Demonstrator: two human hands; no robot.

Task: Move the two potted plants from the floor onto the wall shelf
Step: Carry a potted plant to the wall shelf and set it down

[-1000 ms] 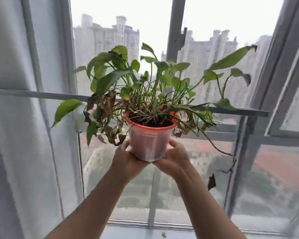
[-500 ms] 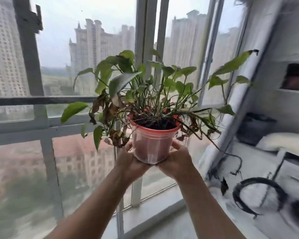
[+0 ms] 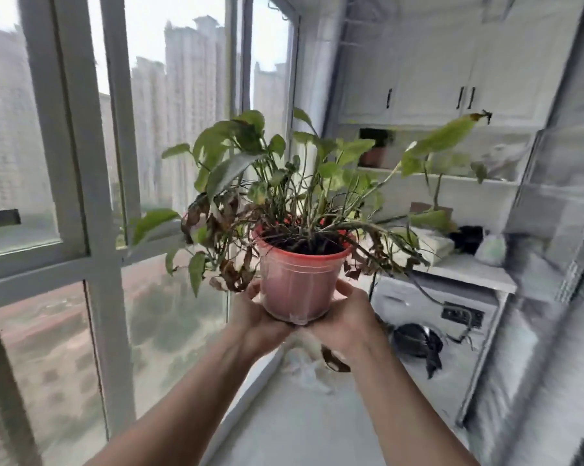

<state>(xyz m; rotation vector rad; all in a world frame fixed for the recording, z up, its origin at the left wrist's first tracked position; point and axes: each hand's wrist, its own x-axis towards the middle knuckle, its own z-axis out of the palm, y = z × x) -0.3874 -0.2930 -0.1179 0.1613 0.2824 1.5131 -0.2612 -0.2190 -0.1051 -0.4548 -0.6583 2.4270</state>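
I hold a red plastic pot with a straggly green plant, some leaves brown and dry, at chest height in front of me. My left hand cups the pot's lower left side and my right hand cups its lower right side. Beyond the plant, at the far end of the balcony, a white wall shelf runs under the cabinets. A second potted plant in a reddish pot stands on that shelf at its left end, partly hidden by leaves.
Tall windows line the left side. White cabinets hang above the shelf. Below it a white counter carries a cloth, a dark object and a pale bag. A washing machine and a dark object sit on the floor ahead.
My view has swung right from the window toward the balcony's far end. The shelf and cabinets have come into sight. Both hands keep the same hold on the pot.
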